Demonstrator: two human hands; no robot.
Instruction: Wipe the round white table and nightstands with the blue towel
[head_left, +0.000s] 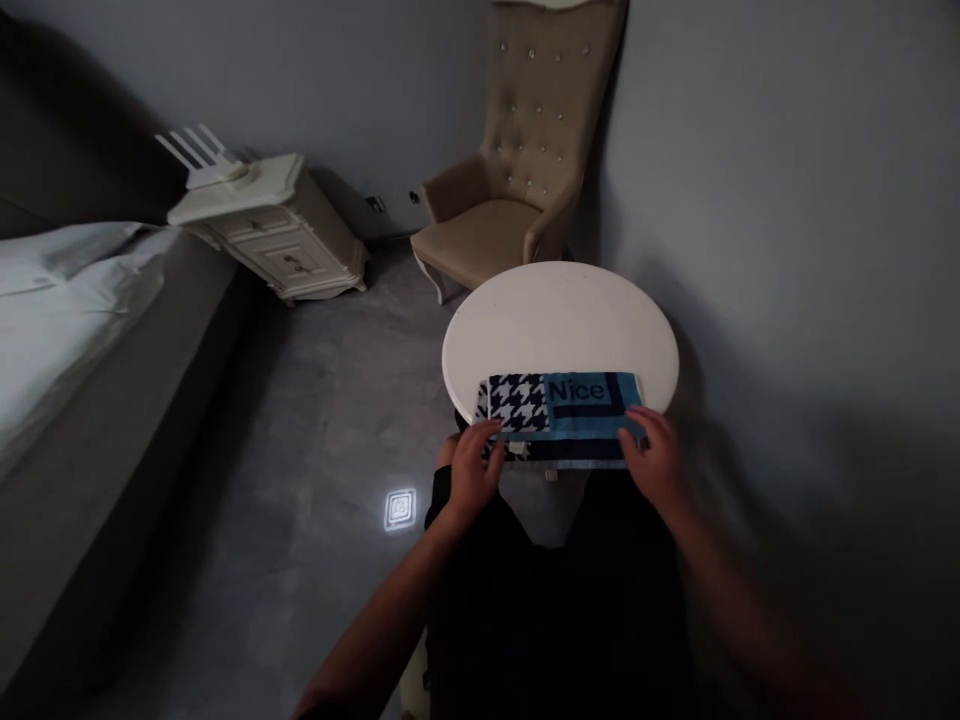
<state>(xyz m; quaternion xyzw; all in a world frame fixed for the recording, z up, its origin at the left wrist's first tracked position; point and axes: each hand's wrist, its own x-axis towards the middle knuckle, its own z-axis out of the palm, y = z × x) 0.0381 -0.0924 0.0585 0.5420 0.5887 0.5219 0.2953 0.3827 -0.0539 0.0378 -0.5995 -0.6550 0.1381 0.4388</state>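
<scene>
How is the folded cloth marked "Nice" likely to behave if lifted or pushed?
Probably floppy: the folded cloth looks like thin fabric. Its upper layer seems to stop short of the lower one's near edge, so pushing might shift the fold. It seems unlikely to roll, lying flat on the white table.

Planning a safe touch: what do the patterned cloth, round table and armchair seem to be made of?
Patterned cloth: soft, matte fabric, perhaps knitted; its folded layers suggest it. Round table: smooth, even, pale top; painted wood or plastic, can't tell which. Armchair: tan padded upholstery, leather-like or fabric, judging by the tufted back with glinting buttons.
</scene>
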